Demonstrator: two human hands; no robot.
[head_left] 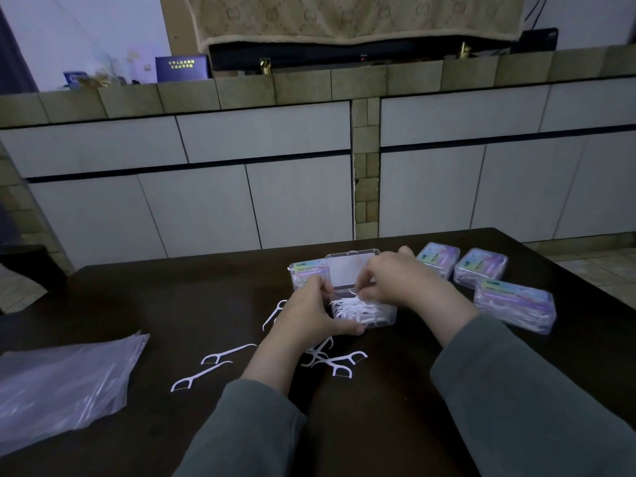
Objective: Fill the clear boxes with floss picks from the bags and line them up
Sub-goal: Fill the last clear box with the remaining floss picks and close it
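Note:
A clear box stands open in the middle of the dark table, its lid tilted up at the back. White floss picks fill it. My left hand grips the box's left side, thumb at the front corner. Over the box, my right hand has its fingers curled down onto the picks inside, pinching them. Several loose floss picks lie on the table in front of the box and to its left. Empty clear bags lie flat at the left.
Three closed, filled boxes with colourful labels sit at the right. Another closed box stands behind my left hand. The table's far edge faces white cabinets.

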